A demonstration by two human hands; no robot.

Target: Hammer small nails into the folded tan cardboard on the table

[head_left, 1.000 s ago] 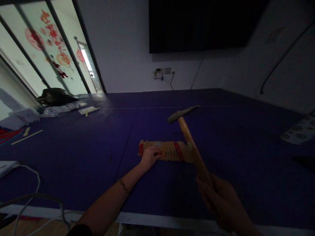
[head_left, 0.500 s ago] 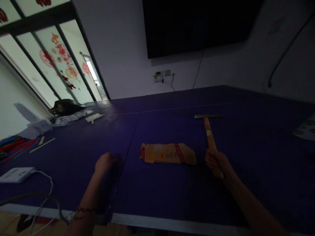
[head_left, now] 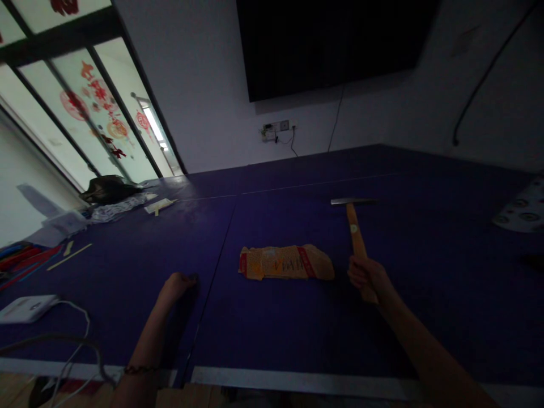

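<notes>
My right hand (head_left: 369, 276) is wrapped round the wooden handle of a hammer (head_left: 356, 238), whose narrow metal head points away from me above the table. To its left lies a flat, tan piece (head_left: 272, 263), perhaps cardboard, with red bands near both ends and several dark strokes across its middle. I cannot tell whether the strokes are writing or thin objects. My left hand (head_left: 175, 286) rests low over the table, left of the seam, with fingers pinched together. Something small and dark shows at its fingertips, too small to name.
The purple table (head_left: 272, 328) has a seam running away from me. At left are a white device (head_left: 29, 309) with a cable, red and blue strips (head_left: 28, 260), a white packet (head_left: 158, 205) and a black bag (head_left: 110, 190). A patterned white item (head_left: 522, 211) lies at right.
The whole view has shifted slightly. My left hand has turned so its pinched fingertips show more clearly. My right hand still holds the hammer in nearly the same pose.
</notes>
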